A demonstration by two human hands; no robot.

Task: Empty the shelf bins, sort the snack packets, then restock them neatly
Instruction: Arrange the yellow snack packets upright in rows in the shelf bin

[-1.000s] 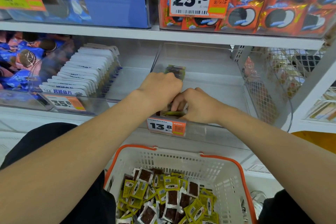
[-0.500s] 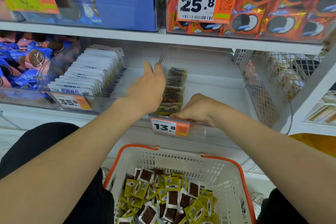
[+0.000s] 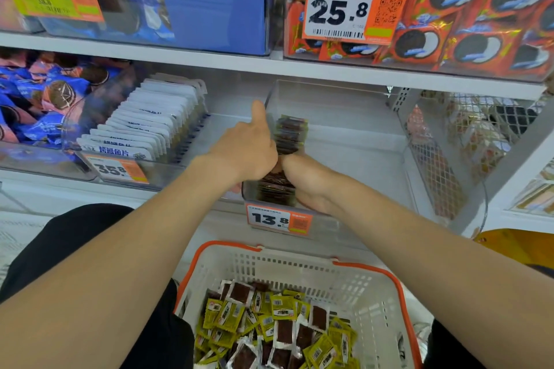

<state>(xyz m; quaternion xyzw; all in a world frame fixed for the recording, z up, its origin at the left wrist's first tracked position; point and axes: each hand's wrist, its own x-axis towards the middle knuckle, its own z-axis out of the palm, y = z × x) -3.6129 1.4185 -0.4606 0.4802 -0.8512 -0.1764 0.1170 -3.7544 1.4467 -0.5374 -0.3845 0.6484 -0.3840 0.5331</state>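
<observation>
A row of brown and green snack packets (image 3: 292, 133) stands on edge along the left side of a clear shelf bin (image 3: 353, 99). My left hand (image 3: 248, 144) presses on the row from the left with most fingers curled over it and one digit straight along the bin wall. My right hand (image 3: 311, 180) grips the near part of the row from the right, touching the left hand. Below, a white basket with an orange rim (image 3: 302, 253) holds several loose packets (image 3: 278, 326), some yellow-green and some brown.
An orange 13.8 price tag (image 3: 278, 219) hangs on the bin front. White fish-slice packets (image 3: 156, 117) fill the bin to the left. A wire mesh divider (image 3: 434, 165) stands on the right. Cookie boxes (image 3: 209, 0) sit on the shelf above.
My left hand lay flat along the row's left side; its fingers now curl over the packets. My right hand moved from the bin's front edge up onto the row.
</observation>
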